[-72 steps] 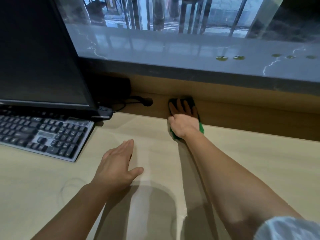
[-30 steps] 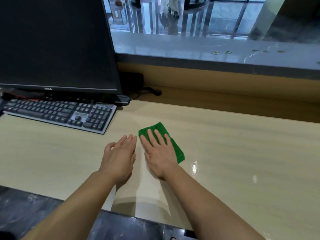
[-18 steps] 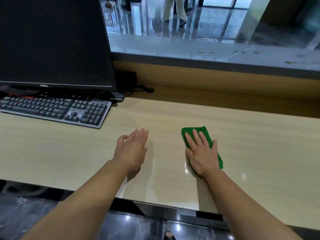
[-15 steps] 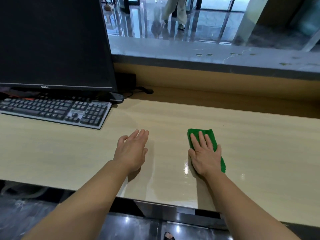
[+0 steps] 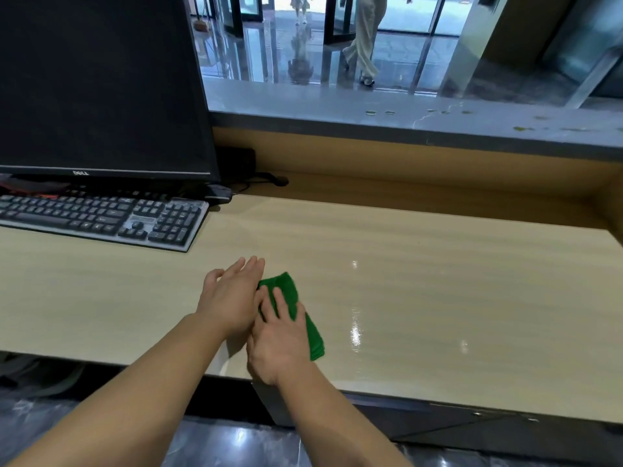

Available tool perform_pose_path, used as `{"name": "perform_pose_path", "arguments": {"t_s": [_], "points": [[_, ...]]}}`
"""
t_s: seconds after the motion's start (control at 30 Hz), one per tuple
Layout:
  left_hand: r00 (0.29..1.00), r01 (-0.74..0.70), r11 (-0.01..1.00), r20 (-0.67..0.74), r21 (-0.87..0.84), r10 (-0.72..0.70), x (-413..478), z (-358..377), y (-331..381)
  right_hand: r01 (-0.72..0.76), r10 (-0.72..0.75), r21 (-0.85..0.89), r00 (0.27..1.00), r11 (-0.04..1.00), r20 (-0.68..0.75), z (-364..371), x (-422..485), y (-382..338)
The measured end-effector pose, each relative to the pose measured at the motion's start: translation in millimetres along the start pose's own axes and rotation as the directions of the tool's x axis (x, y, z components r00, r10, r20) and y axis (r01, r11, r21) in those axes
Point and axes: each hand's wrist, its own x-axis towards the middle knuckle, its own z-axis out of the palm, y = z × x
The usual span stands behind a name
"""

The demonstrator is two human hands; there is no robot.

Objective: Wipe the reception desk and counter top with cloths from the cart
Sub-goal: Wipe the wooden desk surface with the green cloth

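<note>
A folded green cloth (image 5: 300, 311) lies on the light wooden reception desk (image 5: 438, 281) near its front edge. My right hand (image 5: 278, 338) presses flat on the cloth with straight fingers and covers its left part. My left hand (image 5: 232, 294) lies flat on the desk right beside it, fingers straight, touching the right hand and holding nothing. Behind the desk runs the raised grey marble counter top (image 5: 404, 112) with a few small greenish spots on it.
A black Dell monitor (image 5: 101, 85) and a grey keyboard (image 5: 101, 219) stand at the left. A black cable and plug (image 5: 269, 179) lie at the back by the wooden upstand. A person walks on the glossy lobby floor beyond the counter.
My right hand slid the cloth left across the desk, from the middle to right against my left hand. The left hand stayed about where it was.
</note>
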Motion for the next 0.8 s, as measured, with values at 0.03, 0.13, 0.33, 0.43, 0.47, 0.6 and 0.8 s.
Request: {"name": "perform_pose_path", "arguments": {"t_s": [0.03,0.13,0.33,0.43,0.47,0.6,0.8], "points": [[1.000,-0.004,1.000,0.004,0.010,0.004,2,0,4,0.041,-0.041,-0.034,0.999,0.999,0.001,1,-3,9],[0.999,-0.032,0.999,0.011,0.026,0.032,9,-1,22,0.064,-0.066,-0.051,0.998,0.997,-0.023,1,-13,42],[0.993,-0.113,0.993,0.036,0.031,0.111,19,3,61,-0.129,0.128,0.002,0.983,0.992,-0.134,-7,-50,122],[0.989,-0.143,0.990,0.037,0.020,0.142,24,6,81,-0.274,0.275,0.033,0.945,0.961,-0.176,-16,-67,171],[0.988,-0.153,0.988,0.039,0.020,0.152,26,7,88,-0.321,0.323,0.040,0.928,0.946,-0.187,-18,-74,187],[0.981,-0.189,0.982,0.049,0.021,0.187,34,12,114,-0.498,0.500,0.062,0.843,0.865,-0.200,-27,-101,252],[0.973,-0.222,0.975,0.061,-0.001,0.221,36,18,141,-0.658,0.690,0.208,0.683,0.724,-0.241,-30,-129,306]]}}
